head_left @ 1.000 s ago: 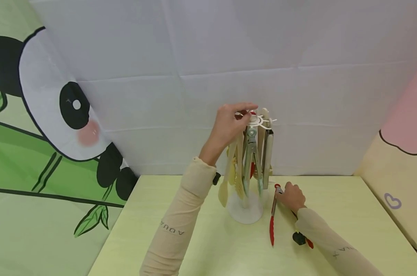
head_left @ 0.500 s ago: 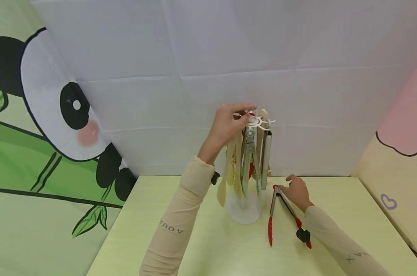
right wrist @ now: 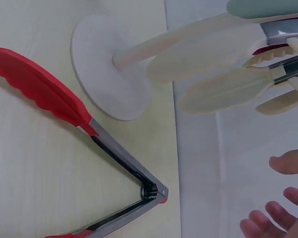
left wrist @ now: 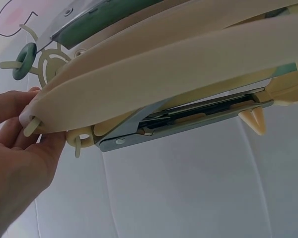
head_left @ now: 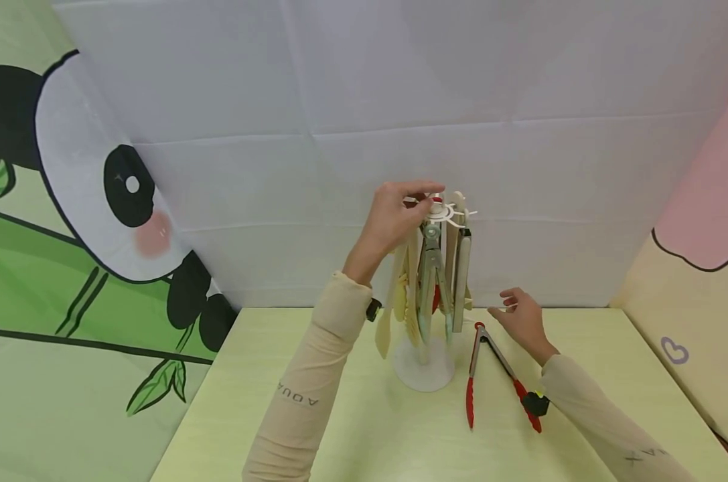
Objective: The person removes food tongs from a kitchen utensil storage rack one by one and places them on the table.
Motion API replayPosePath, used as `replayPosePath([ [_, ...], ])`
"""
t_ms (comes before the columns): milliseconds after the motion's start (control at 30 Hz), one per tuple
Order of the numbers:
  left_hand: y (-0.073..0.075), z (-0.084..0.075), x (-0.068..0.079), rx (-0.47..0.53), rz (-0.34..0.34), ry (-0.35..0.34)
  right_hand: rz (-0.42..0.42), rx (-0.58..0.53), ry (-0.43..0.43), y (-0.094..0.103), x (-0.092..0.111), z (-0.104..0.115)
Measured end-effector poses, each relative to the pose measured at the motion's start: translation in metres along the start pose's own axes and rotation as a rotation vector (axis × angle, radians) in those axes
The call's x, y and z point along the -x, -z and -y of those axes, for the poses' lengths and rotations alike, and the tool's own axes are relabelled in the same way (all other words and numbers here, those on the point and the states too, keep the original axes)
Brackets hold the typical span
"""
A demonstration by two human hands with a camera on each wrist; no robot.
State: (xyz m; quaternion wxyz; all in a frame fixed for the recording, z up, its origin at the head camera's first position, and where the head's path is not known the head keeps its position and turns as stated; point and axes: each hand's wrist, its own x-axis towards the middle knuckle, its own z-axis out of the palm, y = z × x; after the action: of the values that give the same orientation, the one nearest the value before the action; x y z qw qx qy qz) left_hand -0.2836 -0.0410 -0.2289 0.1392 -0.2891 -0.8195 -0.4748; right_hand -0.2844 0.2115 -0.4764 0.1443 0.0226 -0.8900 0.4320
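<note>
A white utensil stand (head_left: 424,373) has a hooked top ring with several pale spatulas and spoons hanging from it. My left hand (head_left: 390,221) holds the stand's top, fingers curled over it. In the left wrist view, its fingertips sit by a hook beside the handle end of a beige utensil (left wrist: 154,96). Tongs with a green-grey finish (head_left: 432,268) hang at the front of the stand. Red-tipped tongs (head_left: 470,402) lie spread on the table right of the stand. Above their hinge, my right hand (head_left: 523,325) is raised, fingers apart and holding nothing.
The pale yellow table (head_left: 599,395) runs back to a white cloth wall (head_left: 267,221). A panda drawing (head_left: 86,174) covers the left side panel, and a pink figure (head_left: 707,201) is on the right one. The stand's round base (right wrist: 109,69) is near the table's back edge.
My right hand has let go of the red-tipped tongs' hinge end and lifted up and right. The tongs stay on the table. My left hand keeps to the stand's top, which has turned slightly.
</note>
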Motion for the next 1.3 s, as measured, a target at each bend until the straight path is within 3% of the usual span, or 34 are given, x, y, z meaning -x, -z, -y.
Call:
replayPosePath([
  [400,0.002,0.002,0.000,0.011,-0.003,0.004,-0.082,-0.096,0.062,0.015,-0.005,0.020],
  [800,0.001,0.004,-0.001,0.021,-0.004,0.019,-0.067,-0.158,0.051,0.032,-0.006,0.038],
  [1300,0.001,0.006,-0.002,0.028,-0.012,0.028,-0.080,-0.289,0.163,0.049,-0.004,0.071],
])
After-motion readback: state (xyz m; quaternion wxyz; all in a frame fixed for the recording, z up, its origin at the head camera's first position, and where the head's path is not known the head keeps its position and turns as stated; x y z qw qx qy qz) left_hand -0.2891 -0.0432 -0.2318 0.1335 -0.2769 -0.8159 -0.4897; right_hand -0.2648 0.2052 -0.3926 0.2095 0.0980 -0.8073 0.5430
